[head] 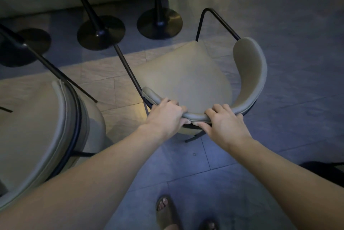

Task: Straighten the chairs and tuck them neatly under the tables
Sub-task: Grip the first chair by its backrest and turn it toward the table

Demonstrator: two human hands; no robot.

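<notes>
Chair (186, 77): backrest clasped by left hand (165, 116) and right hand (223, 123), fingers curled over it. Beyond fingers: pedestal bases (101, 32). Risk: front legs striking them if pushed askew.

Both my hands out front, closed in a grip

My left hand (166, 116) reaches forward from a bare forearm that crosses up from the lower left, knuckles up, fingers curled over and thumb tucked beneath. My right hand (222, 123) sits just beside it, its arm coming in from the lower right, fingers hooked over the top and thumb stretched toward the left thumb until the two nearly touch. Both wrists are roughly straight. One sandalled foot (164, 209) shows below.
</notes>
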